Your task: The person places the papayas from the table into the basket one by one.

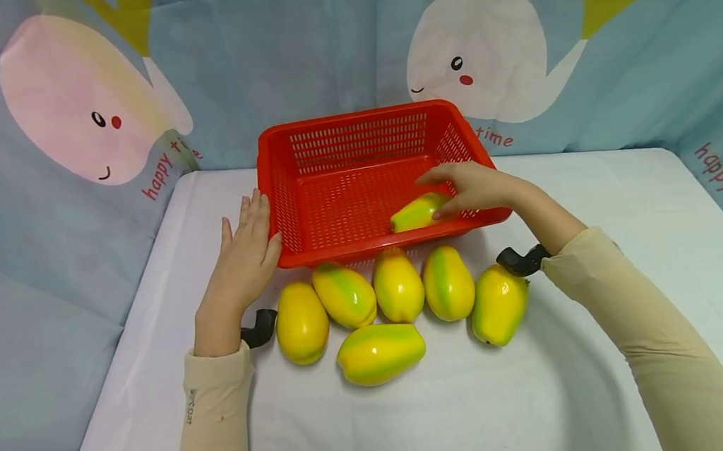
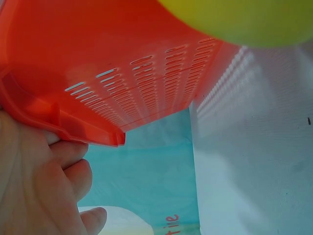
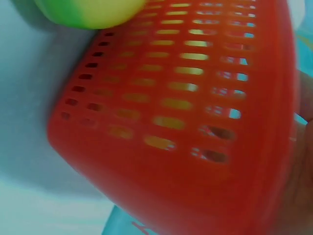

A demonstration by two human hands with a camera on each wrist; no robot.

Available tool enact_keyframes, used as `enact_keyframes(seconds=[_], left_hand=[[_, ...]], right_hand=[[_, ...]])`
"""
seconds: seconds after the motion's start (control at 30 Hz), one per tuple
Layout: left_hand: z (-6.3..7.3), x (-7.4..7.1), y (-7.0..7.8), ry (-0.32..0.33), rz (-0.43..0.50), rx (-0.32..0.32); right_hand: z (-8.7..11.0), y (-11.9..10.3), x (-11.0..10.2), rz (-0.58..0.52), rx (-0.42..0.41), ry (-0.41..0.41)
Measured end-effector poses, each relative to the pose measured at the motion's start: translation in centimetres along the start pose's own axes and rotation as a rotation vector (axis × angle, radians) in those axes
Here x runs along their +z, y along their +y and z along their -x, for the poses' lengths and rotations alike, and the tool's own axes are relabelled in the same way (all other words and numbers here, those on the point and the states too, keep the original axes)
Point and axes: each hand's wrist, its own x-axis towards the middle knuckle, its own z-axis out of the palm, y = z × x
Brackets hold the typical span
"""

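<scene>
1. The head view faces forward and down from above, framing the whole red basket [image 1: 363, 249].
2. The left wrist view, tipped sideways, looks closely along its slotted outside toward the backdrop [image 2: 142, 166].
3. The right wrist view, also tilted, is close too; all three share the basket.

The slotted wall of a red basket [image 3: 127, 164] slanted across the view, yellow showing through its openings, with a yellow-and-green fruit [image 3: 90, 10] overlapping it at the top left, a pale worktop [image 3: 29, 161] at the left, blue cloth [image 3: 120, 223] below, and the right hand [image 3: 299, 181] partly visible beyond the rim.
</scene>
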Motion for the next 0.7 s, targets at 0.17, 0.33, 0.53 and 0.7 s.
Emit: enact_keyframes(seconds=[0.17, 0.33, 0.53, 0.7], left_hand=[[0.0, 0.0, 0.0, -0.002, 0.001, 0.002], [-0.1, 0.1, 0.0, -0.002, 0.002, 0.001], [-0.2, 0.1, 0.0, 0.006, -0.002, 0.000], [-0.1, 0.0, 0.1, 0.002, 0.005, -0.003]], right_hand=[[1.4, -0.3, -0.9, -0.038, -0.014, 0.044], [3.7, -0.2, -1.1, -0.098, -0.050, 0.099], [7.2, 0.2, -0.6, -0.162, -0.092, 0.198], [10.0, 0.9, 0.2, -0.187, -0.114, 0.263]])
